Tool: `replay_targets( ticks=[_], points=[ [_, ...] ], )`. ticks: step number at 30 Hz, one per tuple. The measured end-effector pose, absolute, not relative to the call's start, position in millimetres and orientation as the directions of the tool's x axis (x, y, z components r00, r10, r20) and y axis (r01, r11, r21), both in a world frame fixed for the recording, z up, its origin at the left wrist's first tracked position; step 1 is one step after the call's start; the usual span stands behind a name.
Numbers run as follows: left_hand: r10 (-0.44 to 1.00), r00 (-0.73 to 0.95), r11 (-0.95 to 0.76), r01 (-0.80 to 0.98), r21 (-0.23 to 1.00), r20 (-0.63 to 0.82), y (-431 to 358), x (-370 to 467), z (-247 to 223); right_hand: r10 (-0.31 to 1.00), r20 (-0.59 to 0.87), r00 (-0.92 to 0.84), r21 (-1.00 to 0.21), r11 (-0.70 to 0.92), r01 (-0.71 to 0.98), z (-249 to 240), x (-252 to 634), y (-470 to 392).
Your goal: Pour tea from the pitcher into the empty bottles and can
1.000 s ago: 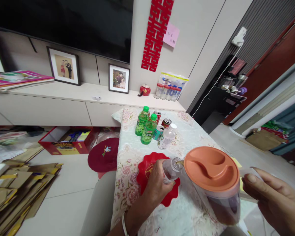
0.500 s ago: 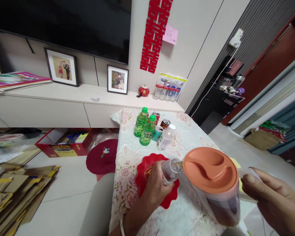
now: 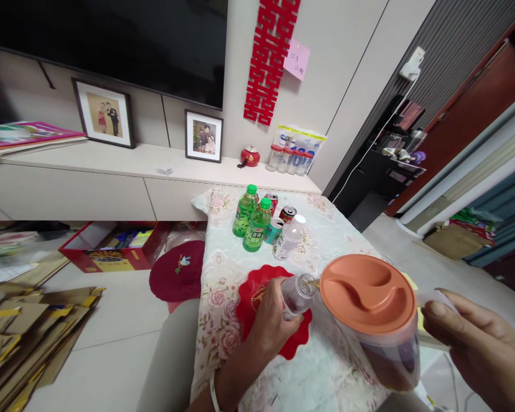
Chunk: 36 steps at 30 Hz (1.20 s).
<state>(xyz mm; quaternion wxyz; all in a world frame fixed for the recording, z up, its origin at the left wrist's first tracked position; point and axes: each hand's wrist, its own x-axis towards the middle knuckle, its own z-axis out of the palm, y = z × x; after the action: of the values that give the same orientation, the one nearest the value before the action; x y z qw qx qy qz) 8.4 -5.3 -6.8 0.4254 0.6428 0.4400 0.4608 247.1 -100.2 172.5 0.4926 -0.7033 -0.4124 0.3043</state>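
Brown liquid [image 3: 313,283] is being poured from the pitcher [image 3: 373,321], gripped by its handle [image 3: 424,298] in the right hand [image 3: 476,337], into the open bottle [image 3: 297,294] encircled by the left hand [image 3: 269,317] over the red tray [image 3: 247,293], with liquid left in the pitcher.

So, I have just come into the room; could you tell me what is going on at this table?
A person's right hand holds a clear pitcher with an orange lid, and a thin brownish stream runs from it into an uncapped clear bottle. The left hand grips that bottle over a red scalloped tray. Farther back, two green-capped bottles, a teal can and a white-capped bottle stand on the floral tablecloth.
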Motion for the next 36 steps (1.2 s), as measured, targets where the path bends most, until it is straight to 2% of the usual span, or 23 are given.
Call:
replay_targets(
  ticks=[10, 20, 29, 36],
  points=[
    [0.958, 0.163, -0.266, 0.192, 0.945, 0.237, -6, 10, -9, 0.883, 0.015, 0.470, -0.926, -0.165, 0.338, 177, 244, -99],
    [0.956, 0.168, -0.271, 0.179, 0.946, 0.242, -5, 9, -9, 0.828, -0.010, 0.561, -0.935, -0.207, 0.289, 187, 233, -96],
    [0.956, 0.157, -0.279, 0.205, 0.938, 0.249, -5, 8, -9, 0.810, 0.030, 0.586, -0.936, -0.182, 0.300, 195, 217, -90],
    [0.960, 0.164, -0.259, 0.209, 0.943, 0.228, -4, 10, -11, 0.827, -0.007, 0.561, -0.933, -0.208, 0.295, 192, 227, -95]
  ],
)
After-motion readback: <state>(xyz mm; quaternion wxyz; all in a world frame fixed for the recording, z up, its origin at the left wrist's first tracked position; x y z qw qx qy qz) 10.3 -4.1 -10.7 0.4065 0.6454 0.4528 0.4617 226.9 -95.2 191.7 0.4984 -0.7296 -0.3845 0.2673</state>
